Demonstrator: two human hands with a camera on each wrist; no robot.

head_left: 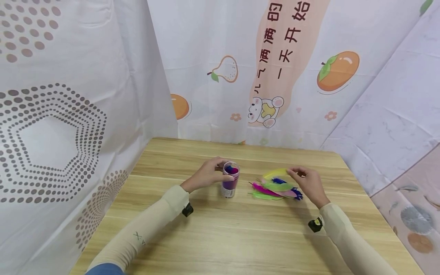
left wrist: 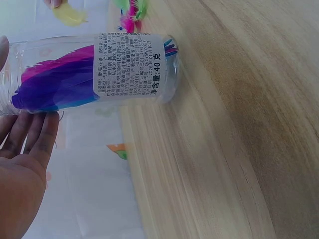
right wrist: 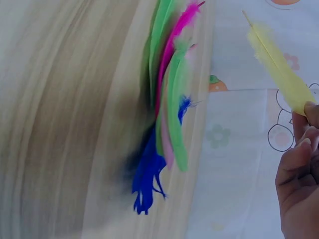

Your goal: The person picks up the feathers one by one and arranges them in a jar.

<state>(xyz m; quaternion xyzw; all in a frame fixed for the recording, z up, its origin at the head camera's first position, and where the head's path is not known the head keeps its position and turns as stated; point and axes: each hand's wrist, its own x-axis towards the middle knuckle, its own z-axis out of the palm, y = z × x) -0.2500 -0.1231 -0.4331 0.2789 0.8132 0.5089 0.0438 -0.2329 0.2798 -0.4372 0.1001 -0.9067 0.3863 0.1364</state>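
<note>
My left hand (head_left: 205, 176) grips a clear jar (left wrist: 130, 69) near its open mouth, thumb on one side and fingers on the other. Purple, magenta and blue feathers (left wrist: 60, 82) stand inside the jar, which has a white printed label (left wrist: 127, 64). Over on the right, my right hand (head_left: 309, 185) pinches a yellow feather (right wrist: 279, 67) by its broad end, with the bare quill pointing away. Just below that hand lies a loose pile of feathers: green (right wrist: 177, 109), magenta (right wrist: 174, 42), pale pink (right wrist: 166, 142) and dark blue (right wrist: 147, 172).
Everything stands on a wooden table (head_left: 220, 236). A white curtain (head_left: 199, 46) printed with fruit and writing hangs behind its far edge, and patterned cloths drape at the left (head_left: 134, 95) and right (head_left: 395, 114). A small black device (head_left: 315, 225) sits at the right wrist.
</note>
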